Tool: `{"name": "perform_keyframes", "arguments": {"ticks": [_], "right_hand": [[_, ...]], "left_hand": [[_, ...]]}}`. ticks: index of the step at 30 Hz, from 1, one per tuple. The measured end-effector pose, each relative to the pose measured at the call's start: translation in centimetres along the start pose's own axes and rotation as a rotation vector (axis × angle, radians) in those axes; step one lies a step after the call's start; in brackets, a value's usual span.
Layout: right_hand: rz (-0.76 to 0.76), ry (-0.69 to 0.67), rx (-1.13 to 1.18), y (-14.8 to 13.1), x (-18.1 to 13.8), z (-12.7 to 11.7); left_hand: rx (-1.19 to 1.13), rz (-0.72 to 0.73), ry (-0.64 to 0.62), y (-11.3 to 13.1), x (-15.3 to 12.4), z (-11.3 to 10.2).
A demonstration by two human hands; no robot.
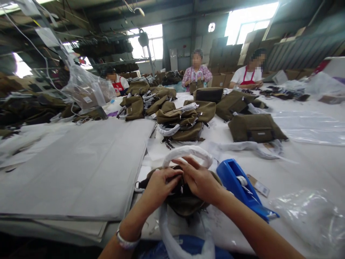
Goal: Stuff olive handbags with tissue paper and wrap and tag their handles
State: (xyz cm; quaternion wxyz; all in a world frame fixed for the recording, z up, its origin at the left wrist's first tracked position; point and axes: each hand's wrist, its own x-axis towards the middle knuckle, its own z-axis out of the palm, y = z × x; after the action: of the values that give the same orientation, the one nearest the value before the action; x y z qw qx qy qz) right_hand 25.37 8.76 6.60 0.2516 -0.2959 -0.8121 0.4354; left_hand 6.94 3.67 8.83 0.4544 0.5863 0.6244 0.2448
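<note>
An olive-brown handbag (183, 203) lies in front of me at the near edge of the white table (309, 169). Its handles are wrapped in white paper: one handle (188, 153) arches up behind my hands, the other (167, 230) hangs toward me. My left hand (159, 187) has its fingers curled and gripping the top of the bag. My right hand (198, 178) presses on the bag's top beside the left, fingers bent and pinching at the opening. What lies under the fingertips is hidden.
A blue tape dispenser (242, 189) sits right of the bag. A stack of white paper sheets (75, 165) lies to the left. Piles of like bags (180, 118) and one single bag (256, 127) fill the middle. Clear plastic bags (309, 216) lie right. Three people sit at the far end.
</note>
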Motion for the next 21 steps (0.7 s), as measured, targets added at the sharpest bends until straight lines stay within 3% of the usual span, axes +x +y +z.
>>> {"name": "perform_keyframes", "arguments": {"ticks": [3,9,21], "right_hand": [[0.006,0.054,0.088,0.4,0.5,0.2],[0.214,0.153,0.107,0.2,0.2,0.5],[0.107,0.31,0.245,-0.4,0.1,1.6]], "left_hand": [[-0.012,-0.023,0.022,-0.1,0.0,-0.3],[-0.048,-0.054,0.145,-0.8,-0.7,-0.4],[-0.048,-0.046,0.126,-1.1,-0.9,-0.5]]}}
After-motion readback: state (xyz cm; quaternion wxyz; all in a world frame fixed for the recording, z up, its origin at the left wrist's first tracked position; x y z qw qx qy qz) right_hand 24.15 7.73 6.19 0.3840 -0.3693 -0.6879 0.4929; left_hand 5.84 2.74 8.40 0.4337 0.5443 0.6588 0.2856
